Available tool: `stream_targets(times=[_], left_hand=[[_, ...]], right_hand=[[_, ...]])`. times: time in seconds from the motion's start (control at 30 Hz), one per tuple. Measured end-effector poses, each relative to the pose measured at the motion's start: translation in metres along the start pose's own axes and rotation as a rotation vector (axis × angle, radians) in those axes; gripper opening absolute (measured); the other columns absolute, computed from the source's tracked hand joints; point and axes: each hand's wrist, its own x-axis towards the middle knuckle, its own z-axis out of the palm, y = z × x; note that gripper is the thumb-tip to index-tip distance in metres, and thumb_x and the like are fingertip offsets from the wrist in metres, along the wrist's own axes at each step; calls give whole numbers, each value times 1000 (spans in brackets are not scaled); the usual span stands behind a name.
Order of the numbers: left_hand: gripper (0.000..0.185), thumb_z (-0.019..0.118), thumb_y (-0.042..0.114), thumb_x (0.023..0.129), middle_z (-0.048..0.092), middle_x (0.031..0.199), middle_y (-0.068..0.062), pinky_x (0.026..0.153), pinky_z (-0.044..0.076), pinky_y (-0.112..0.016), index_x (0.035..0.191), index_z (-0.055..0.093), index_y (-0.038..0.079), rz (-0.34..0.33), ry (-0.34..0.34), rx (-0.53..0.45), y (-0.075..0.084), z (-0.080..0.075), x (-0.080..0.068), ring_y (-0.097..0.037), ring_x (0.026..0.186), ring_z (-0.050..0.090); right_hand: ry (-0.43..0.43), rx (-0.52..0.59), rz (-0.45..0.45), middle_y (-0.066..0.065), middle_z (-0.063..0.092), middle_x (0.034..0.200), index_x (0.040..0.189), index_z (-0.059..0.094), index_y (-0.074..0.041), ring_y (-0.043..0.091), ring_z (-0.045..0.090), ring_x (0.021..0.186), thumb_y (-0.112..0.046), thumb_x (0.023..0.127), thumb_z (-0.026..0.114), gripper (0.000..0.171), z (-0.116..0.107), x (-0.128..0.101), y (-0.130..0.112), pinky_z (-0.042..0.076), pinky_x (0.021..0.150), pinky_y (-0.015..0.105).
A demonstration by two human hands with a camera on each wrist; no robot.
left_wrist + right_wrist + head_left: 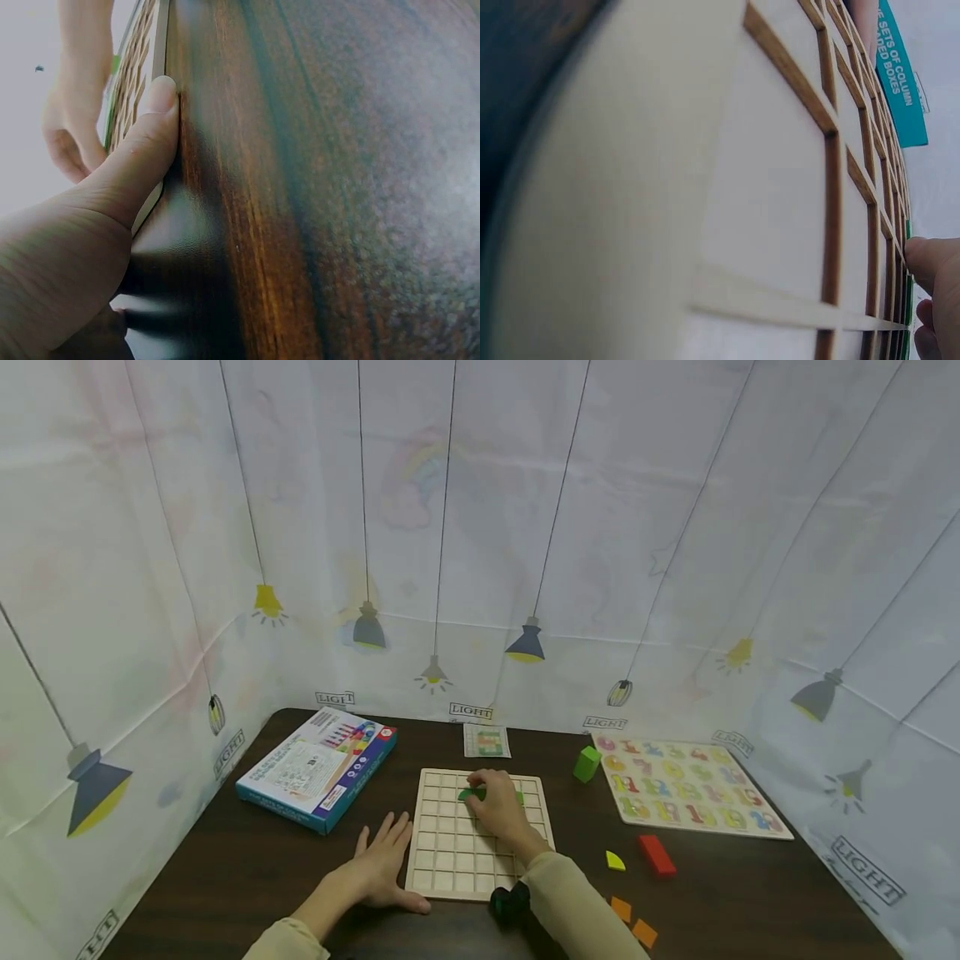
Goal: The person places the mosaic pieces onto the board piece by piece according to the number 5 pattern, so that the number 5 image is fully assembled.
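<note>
A pale wooden grid board point(444, 863) lies on the dark table. Along its left side rests my left hand point(381, 867), fingers spread; its thumb point(142, 142) lies along the near corner in the left wrist view. My right hand point(501, 812) reaches over the far part of the board. Its thumb and index finger pinch a flat green piece point(467, 794) at the grid, partly hidden by the fingers. More green point(520, 797) shows just right of this hand. In the right wrist view the fingertips meet a green strip point(909, 296) at the board's far side.
A blue-and-white box point(318, 768) lies at left, a pattern card point(486, 741) behind the board. To the right are a green block point(587, 764), a red block point(657, 855), a yellow quarter-round point(615, 861), orange pieces point(643, 933) and a number board point(690, 785).
</note>
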Motion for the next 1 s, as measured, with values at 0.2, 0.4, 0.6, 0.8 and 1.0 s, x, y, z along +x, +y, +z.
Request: stream_targets(times=[0.2,0.4,0.6,0.8,1.0], left_hand=[[123,74,67,63,12,155,-20,103,4,-68,149,19,-1,-5,-3,-1,4,-1,0,-40,141,5],[123,73,68,62,13,155,-19,103,4,-68,149,20,-1,-6,-9,-2,4,0,0,-40,141,6],[125,71,71,61,10,155,-19,103,0,-68,149,19,0,-1,-21,-22,-1,3,2,-39,141,3],[127,71,73,59,10,155,-19,103,0,-67,149,19,0,-12,-25,-17,-2,3,3,-39,141,3],[123,73,68,62,12,155,-19,103,4,-67,149,20,-1,-19,-16,8,4,1,-1,-39,141,6]], right_hand=[[6,-4,6,7,66,98,106,66,0,24,56,95,-5,82,72,25,-6,-3,0,49,79,37],[20,28,18,8,66,99,105,66,1,26,59,94,-5,81,71,25,-14,-11,-1,50,80,39],[25,57,20,9,65,100,109,64,1,22,61,93,-5,82,72,28,-23,-18,-2,51,79,35],[47,73,26,10,64,101,109,63,2,24,62,93,-3,83,71,28,-36,-29,1,52,78,35],[54,96,71,11,64,104,111,63,-1,23,61,95,-6,85,70,28,-49,-42,8,51,79,35]])
